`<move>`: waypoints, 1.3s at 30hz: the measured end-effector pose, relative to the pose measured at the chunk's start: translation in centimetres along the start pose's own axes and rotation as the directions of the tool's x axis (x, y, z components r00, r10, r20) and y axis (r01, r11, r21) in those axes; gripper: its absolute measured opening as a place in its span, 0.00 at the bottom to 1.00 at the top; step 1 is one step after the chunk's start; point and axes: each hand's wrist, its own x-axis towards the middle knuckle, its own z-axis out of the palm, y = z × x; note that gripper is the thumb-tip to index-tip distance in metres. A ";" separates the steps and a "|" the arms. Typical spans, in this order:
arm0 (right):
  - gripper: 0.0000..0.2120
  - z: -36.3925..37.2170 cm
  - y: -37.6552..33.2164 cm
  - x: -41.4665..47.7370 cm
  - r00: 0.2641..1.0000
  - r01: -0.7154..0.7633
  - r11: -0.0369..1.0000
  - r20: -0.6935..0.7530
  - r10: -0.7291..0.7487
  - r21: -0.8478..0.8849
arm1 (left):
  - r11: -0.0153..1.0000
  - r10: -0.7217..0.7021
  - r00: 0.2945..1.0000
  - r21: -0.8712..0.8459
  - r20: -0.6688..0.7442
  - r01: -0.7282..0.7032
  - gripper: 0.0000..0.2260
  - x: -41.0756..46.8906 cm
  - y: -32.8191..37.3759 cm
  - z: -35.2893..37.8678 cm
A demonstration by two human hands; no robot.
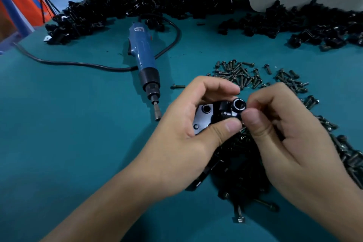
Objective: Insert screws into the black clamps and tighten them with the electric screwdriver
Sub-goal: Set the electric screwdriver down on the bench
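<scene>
While the electric screwdriver [146, 61] lies untouched at centre left, the left hand [188, 124] grips a black clamp [212, 116] at frame centre and the right hand [290, 133] pinches its barrel end. Judged stage: screw insertion; tightening remains. Loose screws [245, 74] lie just above the hands.
</scene>
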 end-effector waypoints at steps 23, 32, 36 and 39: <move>0.17 -0.1 -0.3 0.1 0.998 -0.058 0.998 0.025 0.058 0.024 | 0.999 0.006 1.000 -0.041 0.019 -0.005 0.13 -0.2 -0.1 0.4; 0.10 -0.4 -0.1 0.1 0.997 -0.046 0.999 0.064 0.047 -0.012 | 0.998 -0.015 1.000 -0.053 -0.014 0.014 0.13 -0.1 -0.3 -0.1; 0.18 0.0 -0.4 0.0 0.994 -0.095 0.980 0.063 0.085 0.174 | 0.999 0.014 1.000 -0.043 0.009 -0.013 0.13 -0.3 -0.1 0.1; 0.19 -0.2 -0.5 0.1 0.992 -0.110 0.975 0.074 0.098 0.191 | 0.998 0.021 1.000 -0.061 -0.012 -0.022 0.13 -0.2 -0.1 0.1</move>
